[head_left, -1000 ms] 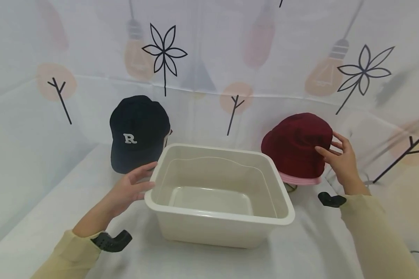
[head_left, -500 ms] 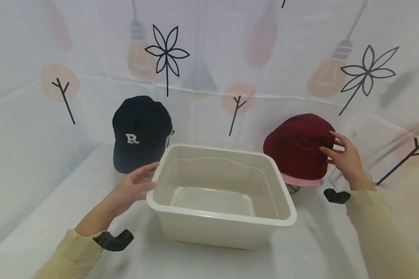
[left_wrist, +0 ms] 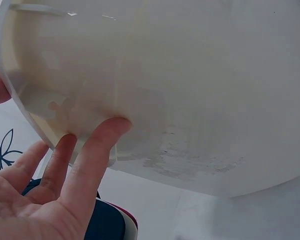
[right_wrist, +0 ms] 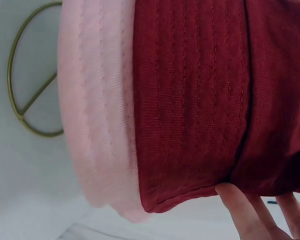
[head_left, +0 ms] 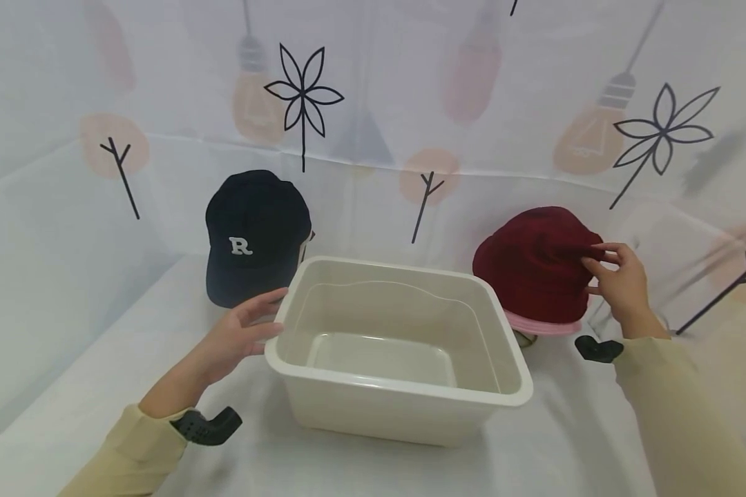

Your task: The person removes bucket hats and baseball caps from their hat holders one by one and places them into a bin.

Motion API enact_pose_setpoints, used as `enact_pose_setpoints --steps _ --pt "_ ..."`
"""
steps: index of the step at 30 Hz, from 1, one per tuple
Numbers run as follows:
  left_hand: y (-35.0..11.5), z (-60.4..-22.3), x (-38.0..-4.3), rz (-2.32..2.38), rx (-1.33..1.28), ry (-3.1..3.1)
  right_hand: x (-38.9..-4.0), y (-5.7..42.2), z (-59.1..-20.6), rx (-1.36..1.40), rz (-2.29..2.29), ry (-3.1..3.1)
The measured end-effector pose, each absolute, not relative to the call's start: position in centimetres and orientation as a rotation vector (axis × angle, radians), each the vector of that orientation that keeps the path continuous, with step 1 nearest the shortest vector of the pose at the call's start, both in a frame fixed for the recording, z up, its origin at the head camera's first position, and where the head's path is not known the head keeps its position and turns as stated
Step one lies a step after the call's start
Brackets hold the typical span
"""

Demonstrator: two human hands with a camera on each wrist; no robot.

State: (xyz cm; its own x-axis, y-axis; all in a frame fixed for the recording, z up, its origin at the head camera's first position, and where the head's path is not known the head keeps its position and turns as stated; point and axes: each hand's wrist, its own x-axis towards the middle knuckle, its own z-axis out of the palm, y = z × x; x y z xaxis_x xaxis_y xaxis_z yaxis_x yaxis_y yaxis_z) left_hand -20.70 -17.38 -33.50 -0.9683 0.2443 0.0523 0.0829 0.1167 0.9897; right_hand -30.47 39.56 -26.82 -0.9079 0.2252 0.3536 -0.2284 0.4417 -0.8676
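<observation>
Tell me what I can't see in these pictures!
Head view: most of the pink hat, under the red hat.
Right wrist: the red hat's top, off the right edge.
Right wrist: part of the wire ring, behind the pink hat.
Left wrist: part of the black cap, behind the left hand.

Head view looks down — wrist views sit nearer

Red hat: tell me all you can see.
The red hat looks like dark red woven cloth, with a rounded, creased crown and a downturned brim sewn in parallel rows of stitching. It sits crown up, to the right of the tub in the head view, with a pink brim showing below its edge. The right hand pinches its crown's side. Its inside is hidden.
</observation>
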Motion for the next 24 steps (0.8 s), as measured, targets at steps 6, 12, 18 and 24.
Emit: enact_pose_setpoints --steps 6,12,18,24 --pt "-17.3 -33.5 -20.9 1.994 0.338 2.235 -30.4 39.5 -26.1 -0.039 1.515 -2.272" --pt "-17.3 -33.4 -20.8 1.996 0.336 2.233 -30.6 39.6 -25.5 -0.065 1.492 -2.346" --pt "-17.2 -33.3 -20.8 2.003 0.332 2.226 -30.6 39.7 -24.7 -0.083 1.591 -2.303" --pt "-17.2 -33.2 -20.6 2.003 0.329 2.234 -30.7 39.5 -23.9 -0.067 1.722 -2.208"
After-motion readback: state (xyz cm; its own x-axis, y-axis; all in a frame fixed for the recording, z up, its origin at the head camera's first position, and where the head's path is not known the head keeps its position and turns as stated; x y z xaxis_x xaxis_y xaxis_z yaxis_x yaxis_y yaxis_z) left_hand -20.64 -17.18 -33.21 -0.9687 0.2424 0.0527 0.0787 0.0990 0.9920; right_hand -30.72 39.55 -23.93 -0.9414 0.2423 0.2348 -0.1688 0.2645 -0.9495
